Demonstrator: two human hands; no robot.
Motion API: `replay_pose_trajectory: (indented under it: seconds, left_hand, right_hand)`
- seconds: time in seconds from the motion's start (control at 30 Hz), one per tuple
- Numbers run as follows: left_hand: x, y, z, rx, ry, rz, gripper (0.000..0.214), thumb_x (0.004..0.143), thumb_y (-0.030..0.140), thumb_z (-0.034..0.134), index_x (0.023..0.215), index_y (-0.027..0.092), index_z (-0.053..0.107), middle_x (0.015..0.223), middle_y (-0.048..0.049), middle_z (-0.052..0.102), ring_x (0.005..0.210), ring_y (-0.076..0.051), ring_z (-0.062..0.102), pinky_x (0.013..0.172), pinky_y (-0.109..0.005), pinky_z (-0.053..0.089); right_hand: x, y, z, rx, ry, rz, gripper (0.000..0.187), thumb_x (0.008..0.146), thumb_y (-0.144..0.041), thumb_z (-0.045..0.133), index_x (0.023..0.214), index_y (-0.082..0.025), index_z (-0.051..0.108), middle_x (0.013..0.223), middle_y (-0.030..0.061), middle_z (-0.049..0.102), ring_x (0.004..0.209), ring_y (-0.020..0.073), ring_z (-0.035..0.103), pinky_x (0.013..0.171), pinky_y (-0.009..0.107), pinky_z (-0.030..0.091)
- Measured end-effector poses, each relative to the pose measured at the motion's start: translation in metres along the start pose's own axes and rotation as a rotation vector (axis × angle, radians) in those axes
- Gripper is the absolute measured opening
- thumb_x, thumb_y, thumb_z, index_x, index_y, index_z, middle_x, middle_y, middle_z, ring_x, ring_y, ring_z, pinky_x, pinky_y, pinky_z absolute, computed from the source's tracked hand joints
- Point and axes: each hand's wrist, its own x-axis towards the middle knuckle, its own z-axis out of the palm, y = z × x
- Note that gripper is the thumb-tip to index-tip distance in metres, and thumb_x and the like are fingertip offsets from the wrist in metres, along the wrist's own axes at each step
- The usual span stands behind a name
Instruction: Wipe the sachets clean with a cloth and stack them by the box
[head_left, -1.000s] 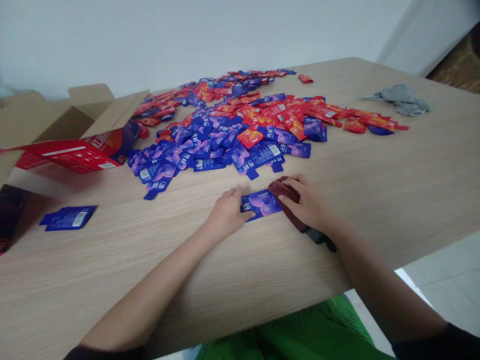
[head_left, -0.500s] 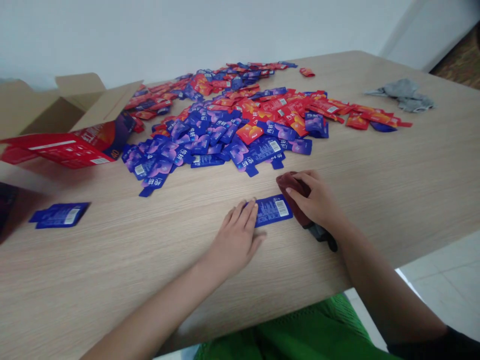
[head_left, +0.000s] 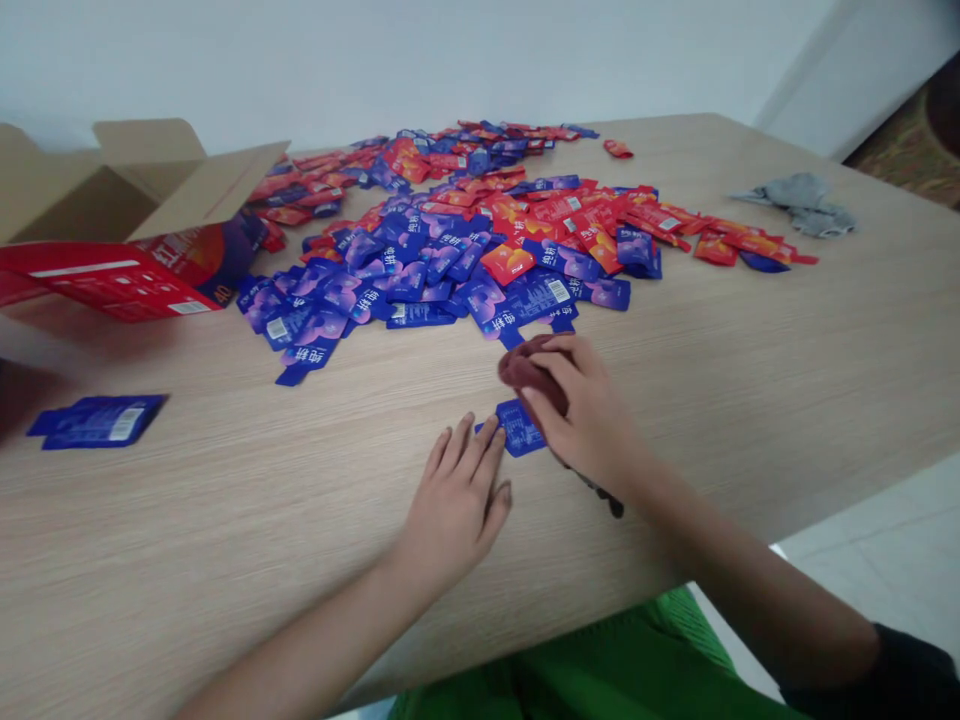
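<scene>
A blue sachet with pale print lies flat on the table in front of me. My left hand rests flat with spread fingers, its fingertips at the sachet's left end. Bunched in my right hand is a maroon cloth, which covers the sachet's right part. A thin dark piece sticks out below this hand; I cannot tell what it is. Beyond both hands spreads a heap of blue sachets and red sachets.
An open cardboard box with red and purple print stands at the left. In front of it lie blue sachets, partly overlapping. A grey crumpled cloth is at the right rear of the wooden table.
My right hand has slid left with the maroon cloth, now covering the sachet's barcode end. My left hand has shifted slightly left and uncovers more of the sachet's left end.
</scene>
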Motion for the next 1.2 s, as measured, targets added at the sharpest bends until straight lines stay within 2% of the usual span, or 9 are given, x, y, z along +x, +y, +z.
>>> replay_pose_trajectory:
  seconds: [0.13, 0.2, 0.27, 0.6, 0.8, 0.9, 1.0, 1.1, 1.2]
  left_hand:
    - [0.002, -0.001, 0.000, 0.002, 0.013, -0.002, 0.049, 0.095, 0.032, 0.044, 0.137, 0.010, 0.050, 0.146, -0.0145, 0.048, 0.143, -0.034, 0.031, 0.115, -0.055, 0.030]
    - [0.001, -0.001, 0.000, 0.003, 0.014, 0.000, 0.048, 0.095, 0.032, 0.044, 0.136, 0.009, 0.051, 0.145, -0.0146, 0.050, 0.142, -0.034, 0.032, 0.115, -0.054, 0.031]
    - [0.001, -0.002, 0.000, 0.007, 0.018, 0.001, 0.049, 0.095, 0.032, 0.042, 0.138, 0.009, 0.050, 0.146, -0.0140, 0.048, 0.142, -0.033, 0.032, 0.116, -0.053, 0.031]
    - [0.000, -0.002, 0.000, 0.010, -0.011, -0.004, 0.053, 0.097, 0.031, 0.040, 0.147, 0.014, 0.038, 0.157, -0.0065, 0.032, 0.146, -0.029, 0.026, 0.118, -0.050, 0.027]
    - [-0.002, -0.003, 0.002, 0.015, -0.005, 0.012, 0.054, 0.098, 0.032, 0.039, 0.148, 0.014, 0.035, 0.157, -0.0073, 0.031, 0.146, -0.028, 0.025, 0.117, -0.050, 0.027]
    - [-0.002, -0.003, 0.002, 0.025, -0.012, 0.019, 0.054, 0.098, 0.032, 0.038, 0.149, 0.012, 0.034, 0.158, -0.0089, 0.030, 0.146, -0.030, 0.024, 0.117, -0.051, 0.026]
    - [-0.002, -0.003, 0.003, 0.031, 0.002, 0.021, 0.054, 0.098, 0.033, 0.038, 0.148, 0.011, 0.036, 0.157, -0.0100, 0.031, 0.146, -0.032, 0.024, 0.117, -0.052, 0.026]
    - [-0.002, -0.002, 0.004, 0.044, 0.010, 0.008, 0.052, 0.097, 0.034, 0.041, 0.143, 0.009, 0.044, 0.152, -0.0137, 0.040, 0.144, -0.034, 0.028, 0.117, -0.052, 0.026]
    - [-0.002, -0.001, 0.004, 0.057, 0.007, 0.001, 0.050, 0.096, 0.034, 0.043, 0.137, 0.007, 0.050, 0.145, -0.0171, 0.049, 0.141, -0.035, 0.034, 0.117, -0.052, 0.027]
  right_hand:
    - [0.000, -0.027, 0.030, -0.238, -0.211, -0.101, 0.028, 0.093, -0.029, 0.048, 0.117, -0.021, 0.060, 0.129, 0.0120, 0.054, 0.104, 0.0290, 0.052, 0.086, 0.046, 0.044]
    - [-0.002, -0.027, 0.040, -0.345, -0.252, -0.109, 0.028, 0.094, -0.031, 0.047, 0.117, -0.022, 0.060, 0.130, 0.0122, 0.055, 0.101, 0.0300, 0.051, 0.082, 0.047, 0.042]
    - [-0.005, -0.022, 0.043, -0.409, -0.239, -0.089, 0.028, 0.094, -0.031, 0.046, 0.117, -0.023, 0.059, 0.130, 0.0122, 0.055, 0.098, 0.0302, 0.051, 0.078, 0.047, 0.041]
    - [-0.017, 0.023, 0.023, -0.511, -0.109, 0.090, 0.032, 0.095, -0.032, 0.042, 0.121, -0.021, 0.057, 0.131, 0.0149, 0.054, 0.099, 0.0332, 0.053, 0.078, 0.048, 0.043]
    - [-0.018, 0.051, 0.004, -0.408, -0.166, 0.096, 0.032, 0.093, -0.030, 0.044, 0.120, -0.018, 0.057, 0.129, 0.0159, 0.053, 0.106, 0.0329, 0.053, 0.085, 0.049, 0.045]
    - [-0.012, 0.037, -0.002, -0.346, -0.112, 0.086, 0.030, 0.095, -0.028, 0.042, 0.117, -0.018, 0.059, 0.127, 0.0159, 0.054, 0.107, 0.0318, 0.053, 0.087, 0.048, 0.045]
    - [-0.008, 0.004, 0.006, -0.269, -0.044, 0.016, 0.030, 0.095, -0.027, 0.042, 0.119, -0.019, 0.058, 0.129, 0.0146, 0.053, 0.109, 0.0305, 0.052, 0.088, 0.046, 0.044]
    - [-0.008, -0.027, 0.025, -0.271, -0.143, -0.074, 0.030, 0.095, -0.026, 0.043, 0.120, -0.019, 0.058, 0.130, 0.0128, 0.053, 0.108, 0.0290, 0.052, 0.087, 0.043, 0.043]
    - [-0.009, -0.035, 0.041, -0.373, -0.257, -0.124, 0.030, 0.095, -0.029, 0.046, 0.120, -0.022, 0.060, 0.130, 0.0117, 0.054, 0.103, 0.0285, 0.051, 0.083, 0.042, 0.041]
